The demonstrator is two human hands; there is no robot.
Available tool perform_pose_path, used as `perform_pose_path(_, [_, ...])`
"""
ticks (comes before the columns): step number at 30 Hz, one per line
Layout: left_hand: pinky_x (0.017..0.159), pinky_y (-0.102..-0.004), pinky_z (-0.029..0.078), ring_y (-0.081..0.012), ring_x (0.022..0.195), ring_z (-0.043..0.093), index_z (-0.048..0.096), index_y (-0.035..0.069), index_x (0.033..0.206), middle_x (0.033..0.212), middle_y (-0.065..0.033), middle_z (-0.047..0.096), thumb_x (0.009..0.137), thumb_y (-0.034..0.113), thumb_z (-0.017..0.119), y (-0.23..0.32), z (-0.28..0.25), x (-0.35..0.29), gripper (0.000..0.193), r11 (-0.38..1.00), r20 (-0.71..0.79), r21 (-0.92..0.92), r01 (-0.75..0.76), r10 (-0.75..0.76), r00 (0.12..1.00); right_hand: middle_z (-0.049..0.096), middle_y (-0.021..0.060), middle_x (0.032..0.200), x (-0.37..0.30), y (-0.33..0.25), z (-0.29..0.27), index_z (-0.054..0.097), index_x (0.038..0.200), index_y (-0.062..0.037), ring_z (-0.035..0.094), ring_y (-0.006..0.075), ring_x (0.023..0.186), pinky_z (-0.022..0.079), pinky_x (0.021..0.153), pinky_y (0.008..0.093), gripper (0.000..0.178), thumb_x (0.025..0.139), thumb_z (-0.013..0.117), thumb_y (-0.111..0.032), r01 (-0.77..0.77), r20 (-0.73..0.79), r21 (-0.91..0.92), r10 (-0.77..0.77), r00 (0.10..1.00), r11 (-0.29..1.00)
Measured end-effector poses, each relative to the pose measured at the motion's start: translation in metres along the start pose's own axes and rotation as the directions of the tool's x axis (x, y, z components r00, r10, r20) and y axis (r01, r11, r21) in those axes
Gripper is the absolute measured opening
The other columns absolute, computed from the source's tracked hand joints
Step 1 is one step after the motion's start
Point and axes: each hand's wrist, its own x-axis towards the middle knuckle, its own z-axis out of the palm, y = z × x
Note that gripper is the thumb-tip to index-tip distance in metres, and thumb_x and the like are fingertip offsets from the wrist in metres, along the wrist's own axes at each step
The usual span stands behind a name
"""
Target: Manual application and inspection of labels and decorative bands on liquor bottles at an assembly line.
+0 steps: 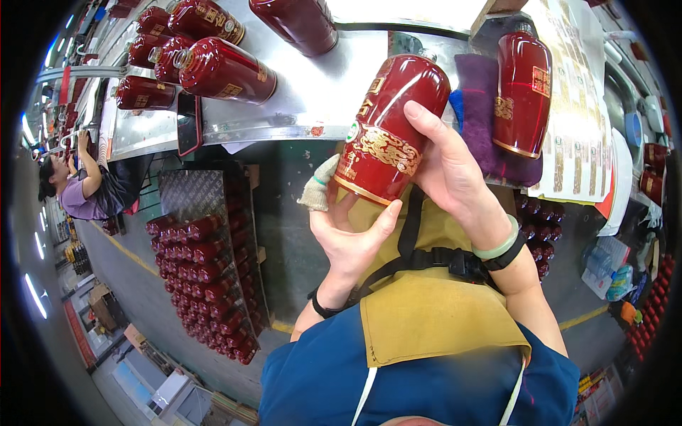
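A dark red glossy bottle [398, 106] with gold ornament and lettering is tilted in front of me, just off the table's near edge. My left hand [348, 245] grips it by the base, thumb at the bottom rim; one finger wears a knitted cloth cover [319, 186]. My right hand [455, 163] is closed on the bottle's right side, thumb on its front, other fingers hidden behind. To the right, a second red bottle [524, 89] lies on a folded purple cloth [477, 106]. Printed sheets of gold and red labels [579, 135] lie beside it.
Several red bottles [227, 71] stand on the metal table [298, 106] at the left. A dark-framed red tablet-like object [189, 126] sits at its edge. Stacked bottles [206, 277] fill the floor on the left, with more at right. A co-worker [89, 184] works at far left.
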Motion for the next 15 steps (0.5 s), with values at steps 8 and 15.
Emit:
perform_pose_path(8, [0.104,-0.0434,0.057,-0.0292,0.133,0.052,0.033,0.001,0.147,0.147,-0.0179,0.041,0.073,-0.005,0.086,-0.005,0.002,-0.009,0.092,0.999,0.021,0.047,-0.024,0.023,1.000,0.065,0.0083,0.123,0.003,0.004,-0.006,0.056,0.133,-0.0046,0.063,0.0193,0.114,0.052,0.102,0.0421,0.046,0.097,0.073,-0.029,-0.002,-0.033,-0.014,0.001,0.999,1.000])
perform_pose_path(15, [0.102,-0.0436,0.059,-0.0317,0.137,0.048,0.034,0.001,0.147,0.149,-0.0189,0.039,0.077,-0.010,0.081,-0.019,-0.002,-0.010,0.085,0.991,0.066,0.108,-0.084,0.078,0.995,0.064,0.0087,0.124,-0.001,0.003,-0.002,0.054,0.134,-0.0036,0.062,0.0192,0.116,0.053,0.102,0.0428,0.048,0.099,0.071,-0.030,0.008,-0.084,-0.030,-0.011,0.996,1.000])
